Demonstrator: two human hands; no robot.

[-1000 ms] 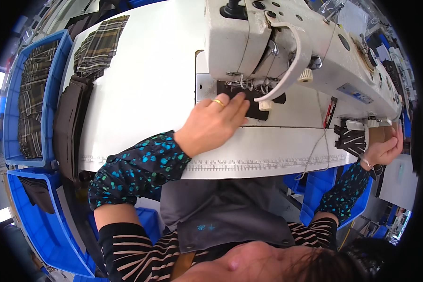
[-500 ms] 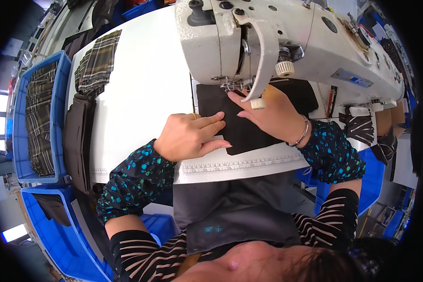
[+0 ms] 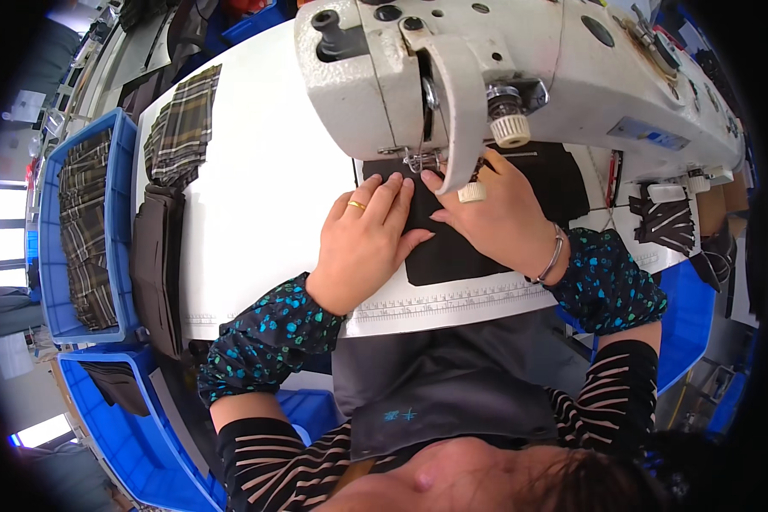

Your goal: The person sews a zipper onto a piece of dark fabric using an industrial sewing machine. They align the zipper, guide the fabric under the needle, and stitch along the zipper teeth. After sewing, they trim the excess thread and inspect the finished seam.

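A piece of black fabric point(image 3: 456, 252) lies on the white sewing table, its far edge under the presser foot point(image 3: 422, 160) of a white sewing machine point(image 3: 538, 64). My left hand point(image 3: 363, 226) rests flat on the fabric's left part, fingers stretched toward the presser foot and thumb out to the side. Close to the needle on the other side, my right hand point(image 3: 499, 209) presses the fabric down with its fingers extended. Part of that hand is hidden behind the machine's white curved lever point(image 3: 459, 111).
Folded plaid fabric point(image 3: 182, 124) and a dark fabric stack point(image 3: 155, 264) lie at the table's left. Blue bins point(image 3: 128, 299) stand beside it, one holding plaid pieces. A printed ruler point(image 3: 452, 300) runs along the front edge. Striped scraps point(image 3: 666, 224) and a red pen-like tool point(image 3: 614, 177) lie right.
My left hand has swung from pointing rightward to pointing away from me, its fingertips now nearer the presser foot. My right hand stays almost in place. The whole view has shifted slightly.
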